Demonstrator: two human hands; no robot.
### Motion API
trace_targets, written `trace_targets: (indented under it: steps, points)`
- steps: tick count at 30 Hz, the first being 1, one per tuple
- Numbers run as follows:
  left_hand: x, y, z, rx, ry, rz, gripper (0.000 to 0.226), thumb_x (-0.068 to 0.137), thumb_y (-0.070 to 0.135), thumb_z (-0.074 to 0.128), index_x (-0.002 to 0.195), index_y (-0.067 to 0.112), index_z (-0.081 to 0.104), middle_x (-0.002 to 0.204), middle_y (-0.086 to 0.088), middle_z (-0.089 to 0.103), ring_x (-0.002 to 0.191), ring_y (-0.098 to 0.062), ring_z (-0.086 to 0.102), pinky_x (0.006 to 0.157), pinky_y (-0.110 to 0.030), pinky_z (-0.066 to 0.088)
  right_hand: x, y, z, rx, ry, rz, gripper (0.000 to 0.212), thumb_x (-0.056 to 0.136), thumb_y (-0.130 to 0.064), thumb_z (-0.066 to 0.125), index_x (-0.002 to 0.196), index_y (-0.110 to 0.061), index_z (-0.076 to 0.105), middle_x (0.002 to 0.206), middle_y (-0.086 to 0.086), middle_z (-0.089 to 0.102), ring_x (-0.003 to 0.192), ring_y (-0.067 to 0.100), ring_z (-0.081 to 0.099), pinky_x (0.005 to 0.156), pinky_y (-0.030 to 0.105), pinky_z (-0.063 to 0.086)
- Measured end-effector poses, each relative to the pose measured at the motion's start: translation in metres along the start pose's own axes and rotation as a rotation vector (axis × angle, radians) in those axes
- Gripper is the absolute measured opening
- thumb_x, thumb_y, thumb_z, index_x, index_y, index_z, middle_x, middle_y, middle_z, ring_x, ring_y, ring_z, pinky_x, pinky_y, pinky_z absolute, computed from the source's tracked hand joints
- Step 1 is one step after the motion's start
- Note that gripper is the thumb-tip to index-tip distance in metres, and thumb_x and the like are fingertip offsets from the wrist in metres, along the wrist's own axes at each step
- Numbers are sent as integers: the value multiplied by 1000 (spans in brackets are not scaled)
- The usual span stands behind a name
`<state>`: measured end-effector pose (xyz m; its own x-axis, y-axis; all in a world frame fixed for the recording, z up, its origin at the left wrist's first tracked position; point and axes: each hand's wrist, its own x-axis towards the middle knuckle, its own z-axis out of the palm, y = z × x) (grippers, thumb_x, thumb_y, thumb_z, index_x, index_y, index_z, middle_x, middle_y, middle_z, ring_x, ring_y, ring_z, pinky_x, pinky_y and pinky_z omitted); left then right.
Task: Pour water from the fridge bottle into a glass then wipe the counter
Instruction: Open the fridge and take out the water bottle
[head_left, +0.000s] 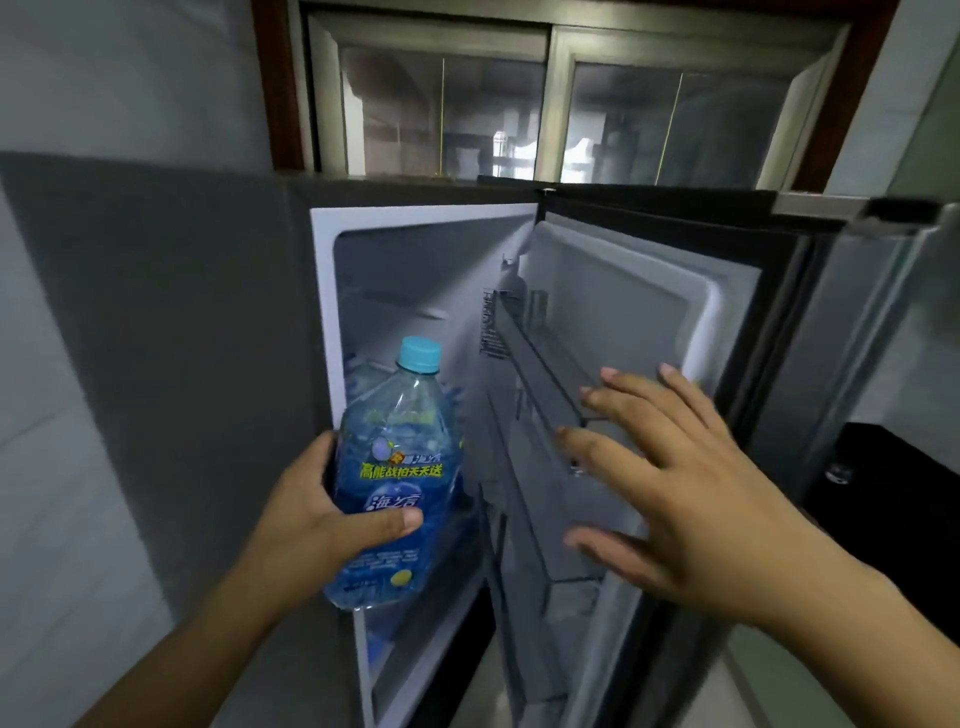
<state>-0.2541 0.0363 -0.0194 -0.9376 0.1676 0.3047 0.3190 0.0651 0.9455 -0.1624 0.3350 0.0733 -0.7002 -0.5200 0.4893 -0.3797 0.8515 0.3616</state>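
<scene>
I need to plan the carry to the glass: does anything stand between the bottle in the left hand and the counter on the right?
Yes. The open fridge door swings out between the bottle, held by the left hand, and the dark counter at right, where a glass stands. The right hand, fingers spread, is at the door's inner side.

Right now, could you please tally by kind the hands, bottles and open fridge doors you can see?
Hands: 2, left and right
Bottles: 1, blue-capped bottle in the left hand
Open fridge doors: 1
Total: 4
</scene>
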Motion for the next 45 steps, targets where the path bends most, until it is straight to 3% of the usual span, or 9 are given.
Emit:
trace_targets:
  steps: [3, 7, 12, 20, 25, 30, 35, 42, 45]
  points:
    - [-10, 0, -13, -1, 17, -3, 67, 42, 37, 98, 101, 40, 68, 103, -1, 80, 88, -22, 79, 68, -34, 65, -23, 3, 18, -47, 281, -28, 71, 82, -71, 61, 128, -16, 66, 142, 17, 53, 142, 38, 35, 114, 61, 20]
    - [-18, 4, -25, 21, 30, -17, 67, 41, 40, 98, 100, 41, 67, 103, 0, 80, 88, -22, 79, 70, -39, 65, -10, 0, 45, -197, 377, -55, 74, 81, -71, 63, 136, -22, 60, 155, 7, 36, 150, 35, 20, 111, 67, 16]
    - [-29, 8, -38, 26, 85, -39, 70, 39, 41, 98, 102, 39, 67, 103, -3, 80, 87, -25, 79, 71, -46, 65, 30, -22, 70, -96, 535, -133, 64, 84, -60, 66, 132, -18, 64, 154, 8, 36, 151, 31, 16, 116, 62, 13]
    - [-50, 9, -57, 19, 189, -105, 80, 37, 42, 97, 110, 32, 65, 102, -1, 80, 86, -24, 79, 67, -41, 65, 52, -43, 82, -44, 575, -119, 56, 86, -49, 66, 132, -16, 64, 155, 10, 35, 150, 33, 16, 117, 65, 11]
    - [-61, 10, -64, 38, 235, -146, 91, 34, 47, 96, 115, 24, 63, 103, -3, 80, 86, -26, 79, 70, -47, 65, 76, -64, 93, -9, 595, -123, 52, 87, -41, 64, 132, -15, 63, 158, 11, 33, 152, 32, 13, 116, 65, 12]
    - [-73, 12, -72, 28, 286, -160, 95, 32, 46, 98, 116, 20, 63, 103, -5, 80, 86, -27, 79, 71, -49, 65, 112, -97, 115, 107, 623, -80, 69, 90, -38, 61, 151, -19, 38, 162, 14, 16, 152, 33, 2, 118, 63, 11]
    - [-87, 13, -85, 16, 326, -177, 89, 35, 41, 96, 115, 21, 63, 103, -6, 79, 87, -28, 79, 75, -53, 64, 130, -120, 138, 303, 638, -35, 75, 91, -27, 63, 151, -7, 23, 165, 2, -14, 149, 43, 0, 116, 66, 19]
    - [-104, 18, -94, 16, 382, -174, 89, 37, 42, 94, 117, 19, 63, 103, -4, 79, 89, -25, 79, 80, -55, 63, 131, -125, 137, 331, 592, -46, 70, 92, -23, 62, 150, -7, 28, 165, 1, -16, 146, 49, 6, 115, 67, 20]
    - [-105, 25, -87, 15, 349, -152, 90, 39, 43, 93, 120, 18, 62, 106, -5, 78, 92, -25, 78, 81, -55, 63, 120, -127, 128, 374, 494, -14, 73, 93, -27, 65, 152, -6, 28, 165, 7, -3, 149, 46, 4, 119, 60, 19]
